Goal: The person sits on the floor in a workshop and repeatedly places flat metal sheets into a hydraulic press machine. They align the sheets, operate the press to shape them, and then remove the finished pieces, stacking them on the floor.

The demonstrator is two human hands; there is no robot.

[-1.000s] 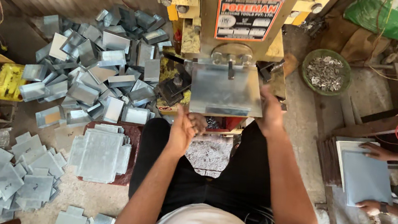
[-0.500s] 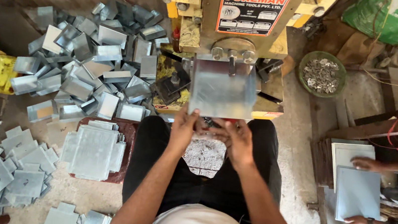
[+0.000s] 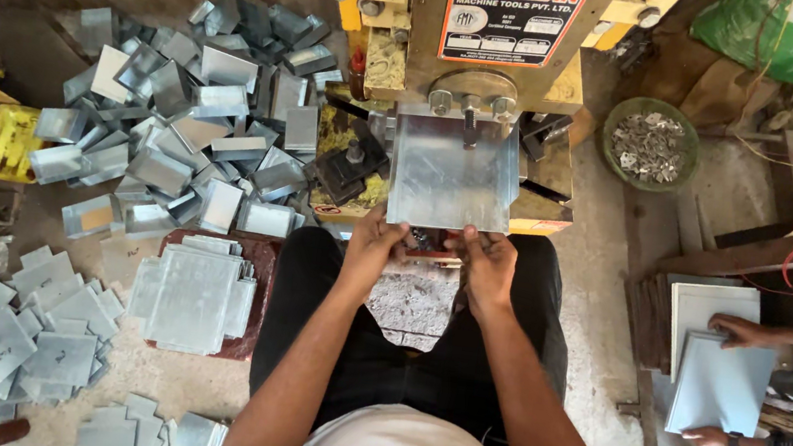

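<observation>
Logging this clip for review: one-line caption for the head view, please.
Both hands, left hand and right hand, grip the near edge of a metal sheet at a yellow press machine.

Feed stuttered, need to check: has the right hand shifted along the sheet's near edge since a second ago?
Yes. The right hand has slid inward along the metal sheet, now beside the left hand, under the press.

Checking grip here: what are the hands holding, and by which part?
Both hands, left hand and right hand, hold the metal sheet by its near edge, at the press.
</observation>
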